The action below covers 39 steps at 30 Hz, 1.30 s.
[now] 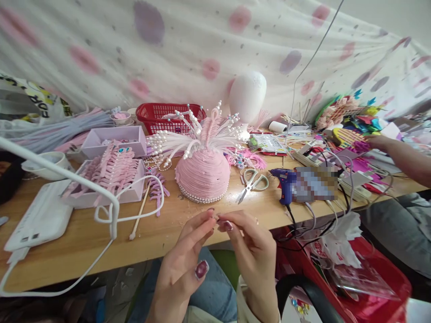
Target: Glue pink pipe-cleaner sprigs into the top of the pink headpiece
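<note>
My left hand [183, 269] is over the front edge of the table, its fingers stretched out and its thumb apart. Its fingertips meet those of my right hand [254, 249], whose thumb and index finger are pinched together. Whatever lies in that pinch is too small to make out. Just beyond my hands stands a pink cord-wrapped cap [202, 175] with a pearl rim, a braided crest and a fan of pearl-tipped stems. Scissors [251, 185] with pale handles lie spread to its right. A blue glue gun [286, 184] is further right.
A white box [141, 197] of pink braided pieces, a power bank [40, 215] and a looping white cable [116, 215] occupy the left. Behind are a red basket [143, 117] and a white foam head [247, 96]. Another person's arm [400, 154] reaches in at right, near power strips.
</note>
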Tool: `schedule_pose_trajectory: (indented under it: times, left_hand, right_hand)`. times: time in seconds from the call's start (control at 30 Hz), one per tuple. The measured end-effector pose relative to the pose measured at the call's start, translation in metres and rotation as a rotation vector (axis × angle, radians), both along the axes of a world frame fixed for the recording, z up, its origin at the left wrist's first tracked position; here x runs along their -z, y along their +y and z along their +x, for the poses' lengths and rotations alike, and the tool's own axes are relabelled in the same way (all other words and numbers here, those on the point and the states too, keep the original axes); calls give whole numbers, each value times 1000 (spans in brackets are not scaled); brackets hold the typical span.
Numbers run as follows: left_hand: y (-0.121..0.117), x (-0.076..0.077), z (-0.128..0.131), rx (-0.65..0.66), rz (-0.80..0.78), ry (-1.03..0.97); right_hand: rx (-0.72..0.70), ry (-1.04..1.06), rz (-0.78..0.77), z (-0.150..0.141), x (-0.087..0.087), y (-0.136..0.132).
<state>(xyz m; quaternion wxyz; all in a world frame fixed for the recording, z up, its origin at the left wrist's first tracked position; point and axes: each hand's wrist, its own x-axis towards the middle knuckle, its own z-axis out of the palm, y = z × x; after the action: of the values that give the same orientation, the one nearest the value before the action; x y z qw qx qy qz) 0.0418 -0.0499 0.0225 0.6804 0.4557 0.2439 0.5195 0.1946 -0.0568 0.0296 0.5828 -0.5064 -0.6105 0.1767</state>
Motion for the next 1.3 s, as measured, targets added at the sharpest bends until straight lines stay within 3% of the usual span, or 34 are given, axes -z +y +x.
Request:
schedule_pose_trajectory:
  times: [0.1, 0.27, 0.53, 0.77, 0.93, 1.0, 1.07, 1.17, 1.3]
  left_hand:
    - [-2, 4, 0, -48, 49, 83]
    - [-8, 9, 2, -126, 133, 243]
    - [-13, 7, 15, -227, 324, 433]
    - [-9, 5, 24, -188, 192, 320]
    - [-5, 10, 11, -2, 17, 9]
    - [-1, 11, 8, 16, -30, -89]
    - [2, 11, 7, -22, -71, -129]
    - [7, 9, 10, -187, -130, -30]
    - [18, 1, 14, -385, 59, 236]
  right_hand:
    - [-56, 16, -3, -11, -1, 8]
    - [-86, -22, -6, -4, -1, 10]
    - [128, -204, 134, -15, 6, 14]
    - [141, -98, 85, -16, 9, 15]
    - [100, 85, -12, -16, 7, 13]
    - [67, 171, -40, -17, 7, 13]
    - [17, 250, -64, -18, 6, 13]
    - [-75, 335, -96, -19, 4, 12]
    - [-138, 362, -109, -22, 3, 10]
